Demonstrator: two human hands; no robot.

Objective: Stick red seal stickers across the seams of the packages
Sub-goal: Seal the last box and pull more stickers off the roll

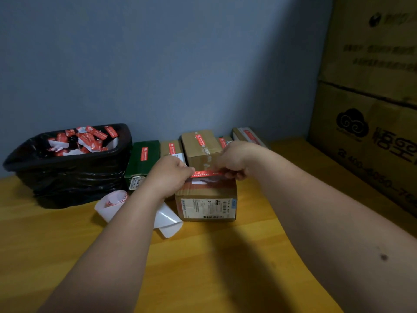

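A red seal sticker (205, 174) is stretched level between my two hands, just above the top of a small cardboard package (206, 205) with a shipping label on its front. My left hand (172, 175) pinches the sticker's left end and my right hand (235, 160) pinches its right end. Behind this package stand several sealed packages: a green one (142, 161) and brown ones (200, 143), each with a red sticker on top.
A bin lined with a black bag (72, 170) at the left holds many torn red and white sticker scraps. Curled white backing paper (112, 203) lies on the wooden table (203, 256). Large cardboard cartons (370, 105) are stacked at the right, against a blue wall.
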